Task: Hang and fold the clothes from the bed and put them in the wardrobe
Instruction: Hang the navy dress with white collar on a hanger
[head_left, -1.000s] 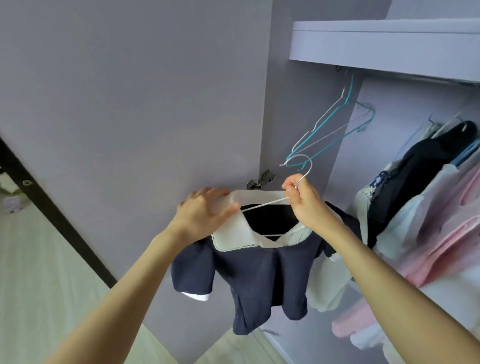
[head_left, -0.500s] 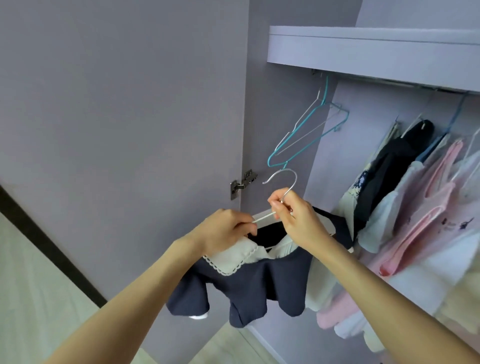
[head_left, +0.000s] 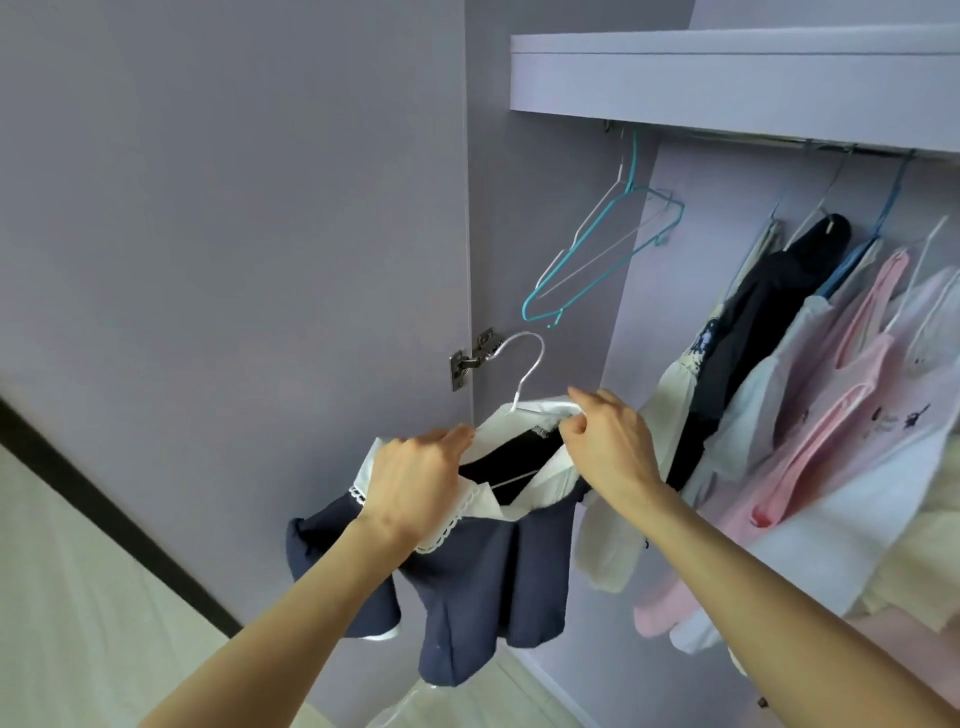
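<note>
We are holding the navy dress (head_left: 488, 577) on its white hanger (head_left: 521, 375) before the open wardrobe (head_left: 727, 78). Our left hand (head_left: 415, 488) is gripping the white collar (head_left: 511, 428) (lace-edged), and our right hand (head_left: 608, 441) is pinching the collar's other side.

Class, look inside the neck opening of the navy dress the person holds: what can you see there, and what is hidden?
Inside the navy dress, below its white collar, a thin bar of the white hanger crosses the dark lining. The hanger's shoulders are covered by fabric and by the left hand and right hand.
</note>
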